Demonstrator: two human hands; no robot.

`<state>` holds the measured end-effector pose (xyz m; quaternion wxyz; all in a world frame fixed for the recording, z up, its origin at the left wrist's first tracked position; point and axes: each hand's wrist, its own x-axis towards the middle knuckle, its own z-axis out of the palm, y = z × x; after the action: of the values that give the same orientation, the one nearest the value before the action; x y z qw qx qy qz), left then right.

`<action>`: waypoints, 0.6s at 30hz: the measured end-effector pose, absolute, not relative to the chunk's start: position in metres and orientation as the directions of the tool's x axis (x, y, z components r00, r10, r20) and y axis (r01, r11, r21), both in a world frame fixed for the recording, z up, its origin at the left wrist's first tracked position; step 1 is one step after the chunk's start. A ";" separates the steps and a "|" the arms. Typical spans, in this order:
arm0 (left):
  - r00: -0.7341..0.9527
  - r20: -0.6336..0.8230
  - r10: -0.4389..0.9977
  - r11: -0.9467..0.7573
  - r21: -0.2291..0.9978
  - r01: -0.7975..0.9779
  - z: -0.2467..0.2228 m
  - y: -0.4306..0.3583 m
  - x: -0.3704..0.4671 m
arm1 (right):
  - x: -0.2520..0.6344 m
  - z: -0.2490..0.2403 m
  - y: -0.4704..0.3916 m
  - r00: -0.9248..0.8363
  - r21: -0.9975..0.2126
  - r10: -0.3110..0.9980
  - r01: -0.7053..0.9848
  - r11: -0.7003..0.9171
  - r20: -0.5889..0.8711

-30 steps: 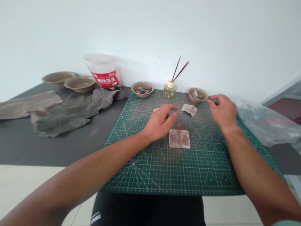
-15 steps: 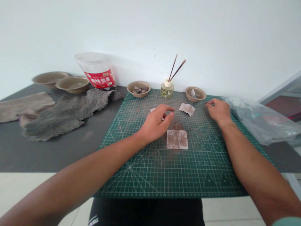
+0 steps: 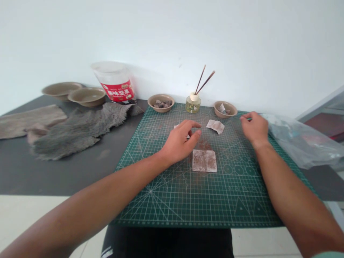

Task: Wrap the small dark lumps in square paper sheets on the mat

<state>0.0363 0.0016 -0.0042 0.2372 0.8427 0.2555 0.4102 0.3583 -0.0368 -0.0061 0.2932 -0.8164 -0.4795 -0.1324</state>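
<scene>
On the green gridded cutting mat [image 3: 188, 200], near its middle, one flat, white, square pad [image 3: 204, 161] is seen, covered with reddish-brown dust. Some of the same dust is spread on the mat just behind it. The left hand [image 3: 181, 139] is held beside the far left corner of this pad, with its thumb and forefinger curved and kept apart; nothing is gripped between them. By this hand one small white scrap [image 3: 176, 126] is mostly hidden. To the right of it, a creased, brown-stained white piece [image 3: 215, 126] is laid flat.

The right hand [image 3: 254, 128] is held near a small, round, tan bowl [image 3: 225, 115], in which some small pieces are contained. Its thumb and forefinger are brought close together, but because of blur it cannot be told whether something is pinched. Beside this hand, a clear plastic bag [image 3: 301, 139] is spread. Farther back, a squat glass bottle [image 3: 192, 106] with two dark sticks [image 3: 206, 81] is placed.
</scene>
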 end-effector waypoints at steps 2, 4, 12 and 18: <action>0.531 0.599 0.599 -0.781 0.583 0.223 -0.003 0.001 0.037 | 0.338 0.001 -0.040 0.560 -0.519 0.584 0.814 -0.259 0.587; 0.526 0.634 0.567 -0.808 0.553 0.204 -0.002 -0.001 0.038 | 0.308 0.005 -0.045 0.523 -0.703 0.657 0.711 0.014 0.543; 0.512 0.737 0.441 -0.881 0.464 0.091 -0.004 -0.007 0.039 | 0.205 0.007 -0.078 0.026 -0.915 0.997 -0.396 0.074 0.069; 0.471 0.831 0.295 -0.944 0.329 0.011 -0.003 -0.006 0.039 | 0.203 0.008 -0.085 -0.076 -0.851 0.997 -0.523 -0.046 -0.007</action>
<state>0.0390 -0.0062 -0.0031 0.1406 0.8460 0.0904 0.5064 0.2031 -0.0853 0.0077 0.5924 -0.3335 -0.3553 0.6416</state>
